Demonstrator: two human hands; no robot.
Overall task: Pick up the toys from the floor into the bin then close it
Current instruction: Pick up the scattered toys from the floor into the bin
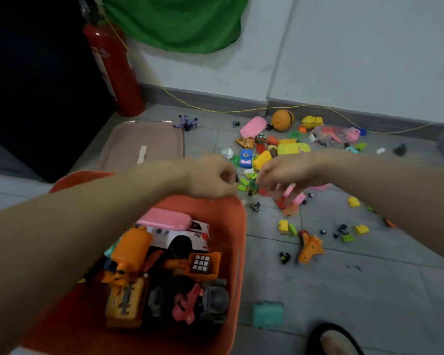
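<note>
The orange bin [237,226] stands at the lower left, holding a white toy car [187,237], a pink case, an orange truck and a small puzzle cube. Its pink lid [144,142] lies flat on the floor behind it. My left hand [210,179] hovers over the bin's far rim with curled fingers; a small dark piece [236,178] barely shows at the fingertips. My right hand [285,175] reaches over the heap of toys [267,155] on the floor, fingers pointing down and spread around pink blocks [290,190]. Both hands are blurred.
A red fire extinguisher [110,70] stands by the wall at the back left, with a yellow cord [241,110] along the skirting. Loose blocks, an orange toy plane [309,248] and a teal block [268,313] lie right of the bin. A foot in a sandal [336,342] shows at the bottom.
</note>
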